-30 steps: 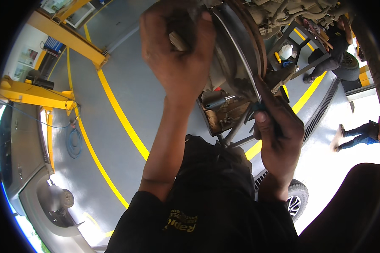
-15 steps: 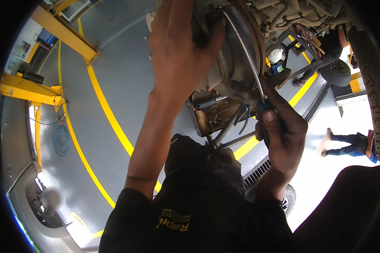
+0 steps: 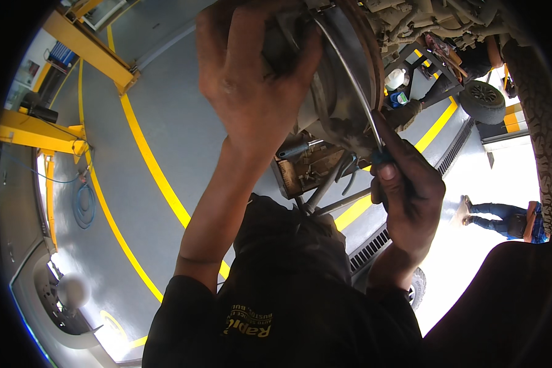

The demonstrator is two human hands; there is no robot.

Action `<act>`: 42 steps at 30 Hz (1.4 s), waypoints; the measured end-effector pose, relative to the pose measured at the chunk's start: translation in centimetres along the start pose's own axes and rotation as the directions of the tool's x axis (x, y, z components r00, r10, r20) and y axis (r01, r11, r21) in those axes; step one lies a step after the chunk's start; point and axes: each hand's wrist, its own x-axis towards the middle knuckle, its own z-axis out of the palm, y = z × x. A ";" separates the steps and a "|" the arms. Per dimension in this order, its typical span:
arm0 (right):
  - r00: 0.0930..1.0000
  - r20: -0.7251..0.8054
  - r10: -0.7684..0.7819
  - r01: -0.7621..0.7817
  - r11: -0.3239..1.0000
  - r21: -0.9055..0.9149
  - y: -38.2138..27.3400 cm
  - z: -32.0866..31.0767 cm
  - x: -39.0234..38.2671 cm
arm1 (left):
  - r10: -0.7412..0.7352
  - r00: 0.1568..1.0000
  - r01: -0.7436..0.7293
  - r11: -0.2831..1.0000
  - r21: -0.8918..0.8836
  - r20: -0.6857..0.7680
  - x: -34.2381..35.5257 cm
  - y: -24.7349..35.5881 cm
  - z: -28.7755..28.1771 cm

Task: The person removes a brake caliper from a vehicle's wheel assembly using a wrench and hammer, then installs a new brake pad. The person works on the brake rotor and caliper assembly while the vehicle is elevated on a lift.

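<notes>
My left hand (image 3: pixel 251 80) is high at the top centre, fingers curled over a dark part of the rusty wheel brake assembly (image 3: pixel 367 49); what its fingertips hold is hidden. My right hand (image 3: pixel 408 202) grips the dark teal handle of a long, thin metal screwdriver (image 3: pixel 357 89), whose shaft slants up and left along the dished plate to the top of the assembly. Below the assembly, between my forearms, a metal tray (image 3: pixel 291 178) holds a blue-grey handled tool (image 3: pixel 294 151) and grimy items, with dark pliers (image 3: pixel 349 168) beside it.
Dirty undercarriage (image 3: pixel 435 18) and a tyre (image 3: pixel 536 141) crowd the upper right. A person crouches by a loose wheel (image 3: pixel 481 101) and cart; another person's legs (image 3: pixel 497 214) are at right. Yellow lift arms (image 3: pixel 55 135), a hose (image 3: pixel 84 205) and a car (image 3: pixel 27 270) are on the left.
My left hand rose and spread slightly, then settled back with fingers curled on the assembly. My right hand moved slightly right, still on the screwdriver. The whole view shifted a little.
</notes>
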 end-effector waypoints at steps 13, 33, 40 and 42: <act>0.998 -0.051 -0.034 0.027 0.991 -0.129 -0.1 0.5 -0.2 | -0.164 0.971 0.205 0.944 -0.257 0.172 0.6 -1.0 -0.3; 0.972 0.116 -0.206 0.236 0.837 -0.494 0.3 -2.3 1.4 | -0.027 0.986 0.057 0.981 -0.183 0.162 0.6 -1.9 -0.6; 0.989 0.058 -0.139 0.150 0.891 -0.429 0.4 -1.1 1.2 | -0.175 0.984 0.176 0.907 -0.382 0.039 1.3 -0.8 -0.2; 0.986 0.062 -0.156 0.168 0.889 -0.427 0.3 -1.3 1.2 | -0.309 0.951 0.274 0.794 -0.542 0.027 0.8 -0.3 0.2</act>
